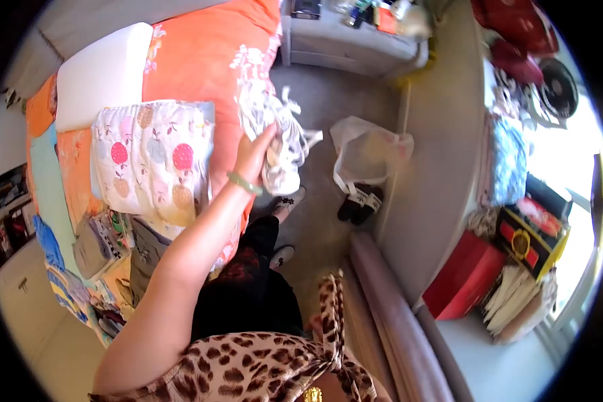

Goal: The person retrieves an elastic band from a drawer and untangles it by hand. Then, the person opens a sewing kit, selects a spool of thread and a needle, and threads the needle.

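My left hand (254, 151), below a pale green bangle (244, 182), is closed around a bunched white bundle (285, 151) with loose straps or strips hanging out. Its exact kind is unclear. The bundle is held up over the bed's edge and the floor. A small patch of skin beside the leopard-print tie (331, 308) may be part of my right hand (316, 323); its fingers are hidden. Nearest the bundle on the bed are an orange pillow (197, 50) and a folded fruit-print quilt (154, 157).
A white plastic bag (368, 151) lies on the floor beside dark slippers (360, 204). A grey nightstand (352, 43) stands at the back. Folded clothes (100, 244) lie on the bed. A red box (465, 275) and a fan (557, 87) stand at the right, beyond a low partition (442, 134).
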A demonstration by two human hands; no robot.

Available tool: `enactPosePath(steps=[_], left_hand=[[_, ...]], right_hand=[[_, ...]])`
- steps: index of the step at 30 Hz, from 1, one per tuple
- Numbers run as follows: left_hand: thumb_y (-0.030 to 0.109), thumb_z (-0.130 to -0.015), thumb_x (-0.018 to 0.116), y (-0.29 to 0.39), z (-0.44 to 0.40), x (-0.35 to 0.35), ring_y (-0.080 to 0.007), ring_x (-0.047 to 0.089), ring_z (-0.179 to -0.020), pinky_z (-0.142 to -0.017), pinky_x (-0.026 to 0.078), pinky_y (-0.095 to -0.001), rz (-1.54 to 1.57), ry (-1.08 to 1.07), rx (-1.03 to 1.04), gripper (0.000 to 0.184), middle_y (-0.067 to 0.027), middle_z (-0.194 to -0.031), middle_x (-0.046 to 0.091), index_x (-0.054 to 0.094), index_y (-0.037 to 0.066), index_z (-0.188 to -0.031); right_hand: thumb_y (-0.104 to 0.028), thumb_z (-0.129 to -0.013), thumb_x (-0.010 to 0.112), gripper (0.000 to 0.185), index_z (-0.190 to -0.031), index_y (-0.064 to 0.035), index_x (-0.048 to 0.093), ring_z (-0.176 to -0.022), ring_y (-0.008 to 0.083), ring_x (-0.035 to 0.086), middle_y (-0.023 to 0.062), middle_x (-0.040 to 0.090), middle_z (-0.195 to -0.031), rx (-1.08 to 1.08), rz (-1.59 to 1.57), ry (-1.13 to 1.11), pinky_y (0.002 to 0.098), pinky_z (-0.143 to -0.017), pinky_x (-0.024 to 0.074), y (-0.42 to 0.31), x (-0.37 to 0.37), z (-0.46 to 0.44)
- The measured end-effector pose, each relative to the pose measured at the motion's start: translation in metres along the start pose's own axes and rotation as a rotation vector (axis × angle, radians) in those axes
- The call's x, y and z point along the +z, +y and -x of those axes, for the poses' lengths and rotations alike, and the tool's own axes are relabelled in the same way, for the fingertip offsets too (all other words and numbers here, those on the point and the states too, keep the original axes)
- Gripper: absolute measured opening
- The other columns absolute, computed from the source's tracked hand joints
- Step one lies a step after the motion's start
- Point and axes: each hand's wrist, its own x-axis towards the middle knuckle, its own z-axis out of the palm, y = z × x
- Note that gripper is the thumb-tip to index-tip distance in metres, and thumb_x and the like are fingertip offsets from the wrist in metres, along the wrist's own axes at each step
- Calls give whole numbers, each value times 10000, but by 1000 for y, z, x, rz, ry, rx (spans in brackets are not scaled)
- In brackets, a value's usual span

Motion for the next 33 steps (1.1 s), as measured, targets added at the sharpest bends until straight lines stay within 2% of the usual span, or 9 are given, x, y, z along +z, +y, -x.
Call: enactPosePath(steps=[1,4,7,12,17,23,27,31,33], left_hand=[[189,-887,608,-13,28,9,-118,603,-849,-722,516,-275,-35,19,-11,329,-43,-964,610,523,12,-1152],[204,-884,622,-61,101,2,-110,585,-864,-743,493,-266,-223,-19,23,314,-35,-975,616,555,13,-1124],[191,-874,643,-78,173,-8,-109,579,-863,-758,475,-268,-404,-89,121,294,-37,-977,632,580,1,-1089],[163,-868,648,-83,276,-26,-117,584,-880,-778,472,-274,-608,-253,312,286,-31,-984,641,580,12,-1101],[130,-882,620,-65,347,-71,-130,576,-926,-800,465,-280,-403,-56,179,308,-38,-1059,623,556,17,-1161],[129,-889,604,-7,348,-198,-141,594,-869,-750,481,-289,-384,263,303,297,-51,-1030,630,558,16,-1159],[126,-892,598,13,321,-298,-138,620,-748,-635,506,-289,-205,47,373,217,-46,-950,640,581,33,-1087],[144,-885,618,-8,354,-326,-124,603,-794,-692,502,-279,-310,-90,333,274,-39,-965,630,568,34,-1131],[135,-883,614,-26,365,-353,-119,585,-849,-725,488,-278,-184,-230,335,312,-36,-1008,611,541,27,-1167]], right_hand=[[-151,-903,551,216,-1086,-44,594,-918,218,587,86,646,-988,61,-163,34,320,-841,464,2,-10,-9],[-305,-911,586,320,-1130,-72,583,-919,111,561,11,615,-1008,-143,-618,42,284,-835,452,-168,-59,13],[-294,-934,539,329,-1144,-42,561,-945,153,582,35,603,-1049,-350,-910,51,299,-836,458,-203,-42,15],[-231,-929,540,181,-1027,-90,596,-754,66,545,-31,582,-829,-379,-1038,138,224,-701,449,-202,4,46],[-228,-921,540,136,-939,-95,565,-869,174,589,0,594,-845,-519,-1539,-63,337,-829,481,-171,72,103],[-161,-905,497,131,-901,-38,542,-578,118,424,-40,371,-585,-528,-1579,-414,266,-555,395,-153,149,94],[-170,-925,481,145,-909,-38,537,-648,145,509,-23,423,-617,-686,-1280,-264,283,-592,462,-131,208,64],[-192,-937,488,156,-995,-58,544,-901,196,609,32,587,-845,-751,-1179,-141,278,-709,512,-139,300,46],[-211,-942,489,168,-1009,-70,548,-918,197,612,31,612,-881,-848,-1307,-256,288,-747,508,-135,340,31]])
